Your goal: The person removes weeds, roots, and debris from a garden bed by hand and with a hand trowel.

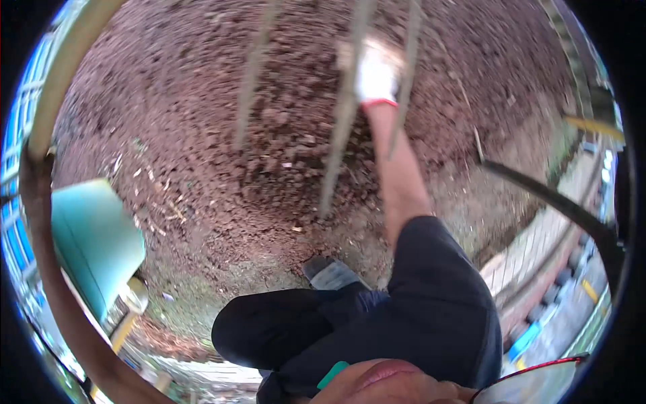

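Observation:
My right hand (377,71) wears a white glove with a red cuff and reaches out at arm's length over bare brown soil (202,135). It sits between two thin pale stalks, one (343,121) to its left and one (406,74) to its right, and touches or overlaps both. Motion blur hides whether the fingers are closed on either stalk. A third pale stalk (252,74) stands further left, apart from the hand. My left hand is out of sight.
A teal box-like object (94,242) lies at the left beside a curved brown bar (40,222). A dark curved strap or hose (552,202) crosses the right side above wooden boards (531,252). My dark-trousered knee (269,323) and shoe (330,273) are below.

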Demonstrator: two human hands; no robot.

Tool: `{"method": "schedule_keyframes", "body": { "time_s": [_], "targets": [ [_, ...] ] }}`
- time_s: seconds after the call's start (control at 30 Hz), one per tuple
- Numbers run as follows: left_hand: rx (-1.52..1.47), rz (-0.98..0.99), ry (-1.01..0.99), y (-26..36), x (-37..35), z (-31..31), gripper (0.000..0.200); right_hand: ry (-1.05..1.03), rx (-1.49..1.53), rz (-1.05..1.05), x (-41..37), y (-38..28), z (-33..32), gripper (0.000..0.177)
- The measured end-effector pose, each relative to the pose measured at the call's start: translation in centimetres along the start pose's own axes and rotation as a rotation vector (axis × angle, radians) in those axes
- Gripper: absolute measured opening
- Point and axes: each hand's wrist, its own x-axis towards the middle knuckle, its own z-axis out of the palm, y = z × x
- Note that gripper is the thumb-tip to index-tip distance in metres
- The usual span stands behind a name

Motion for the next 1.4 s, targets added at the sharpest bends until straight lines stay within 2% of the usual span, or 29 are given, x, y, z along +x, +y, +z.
{"method": "schedule_keyframes", "body": {
  "time_s": [0.03,0.1,0.17,0.2,0.27,0.3,0.37,0.4,0.47,0.5,0.53,0.6,0.67,0.7,0.8,0.87,0.93,1.0,1.07,1.1,1.13,1.23,1.27,1.33,1.4],
  "targets": [
    [0.009,-0.024,-0.067,-4.5,1.0,1.0,0.063,-0.107,0.036,0.037,0.9,-2.6,-0.3,0.045],
    [0.039,-0.061,-0.121,-7.2,1.7,3.2,0.066,-0.368,0.144,0.074,2.7,-6.9,-0.8,0.041],
    [0.100,-0.101,-0.069,-7.2,1.8,3.3,0.068,-0.597,0.319,0.030,3.5,-10.0,-1.5,0.039],
    [0.143,-0.124,-0.038,-6.7,2.2,2.7,0.068,-0.542,0.431,-0.074,3.4,-10.6,-2.4,0.044],
    [0.183,-0.143,0.009,-5.9,3.0,2.2,0.071,-0.478,0.453,-0.186,3.1,-7.9,-4.7,0.043],
    [0.175,-0.142,0.031,-3.8,2.7,1.8,0.072,-0.055,0.337,-0.203,2.4,-4.6,-5.4,0.039],
    [0.076,-0.084,0.116,-3.7,2.1,2.2,0.067,-0.211,0.155,0.096,1.0,3.1,-8.4,0.030],
    [0.110,-0.098,0.109,-3.9,1.9,2.6,0.066,-0.043,-0.024,0.070,0.2,6.8,-9.9,0.029],
    [0.181,-0.131,0.102,-4.4,1.8,2.6,0.063,0.153,-0.151,0.320,-4.6,16.1,-7.5,0.041],
    [0.333,0.058,0.083,-6.3,1.9,2.7,0.061,0.129,-0.443,0.449,-6.7,18.2,-6.7,0.046],
    [0.486,0.249,0.093,-8.3,2.0,2.9,0.058,-0.007,-0.479,0.614,-7.6,17.4,-6.3,0.046],
    [0.290,-0.232,0.126,-5.2,1.6,3.6,0.057,-0.144,-0.209,0.582,-6.6,13.4,-7.2,0.045],
    [0.181,-0.154,0.127,-2.1,1.4,2.7,0.055,-0.193,-0.148,0.370,-5.4,8.9,-8.0,0.045],
    [0.163,-0.137,0.115,-1.4,1.2,2.5,0.055,-0.239,0.206,0.175,-5.3,9.7,-7.2,0.045],
    [0.040,-0.061,0.199,-3.4,1.4,3.5,0.053,-0.104,0.192,0.221,0.5,13.6,-5.6,0.046],
    [0.048,-0.011,0.223,-4.4,1.4,3.8,0.054,0.150,0.069,0.381,3.4,19.3,0.5,0.050],
    [0.036,-0.089,0.205,-3.1,1.1,3.3,0.055,-0.060,-0.045,0.516,7.3,21.1,2.7,0.066],
    [-0.020,-0.118,0.186,-1.8,0.9,2.7,0.053,-0.182,-0.041,0.510,10.3,21.4,4.2,0.066],
    [-0.024,-0.091,0.194,-0.2,0.7,2.4,0.052,-0.491,-0.101,0.665,13.9,17.1,2.1,0.064],
    [-0.144,-0.124,0.157,0.2,0.9,2.4,0.052,-0.515,-0.048,0.690,15.2,16.0,2.2,0.061],
    [0.059,-0.264,0.163,0.8,0.7,2.3,0.054,-0.565,-0.021,0.630,16.5,14.8,2.4,0.061],
    [-0.046,-0.065,0.228,1.0,0.4,2.7,0.055,-0.670,0.005,0.436,19.0,10.0,1.3,0.058],
    [0.038,-0.177,0.177,3.5,0.4,1.7,0.055,-0.686,-0.015,0.345,19.1,7.9,0.4,0.057],
    [0.006,-0.220,0.176,4.4,0.4,1.7,0.054,-0.748,0.419,0.135,19.8,7.3,3.4,0.052],
    [0.103,-0.259,0.165,5.4,0.5,1.3,0.054,-0.319,0.533,0.016,19.9,6.0,5.0,0.049]
  ]
}}
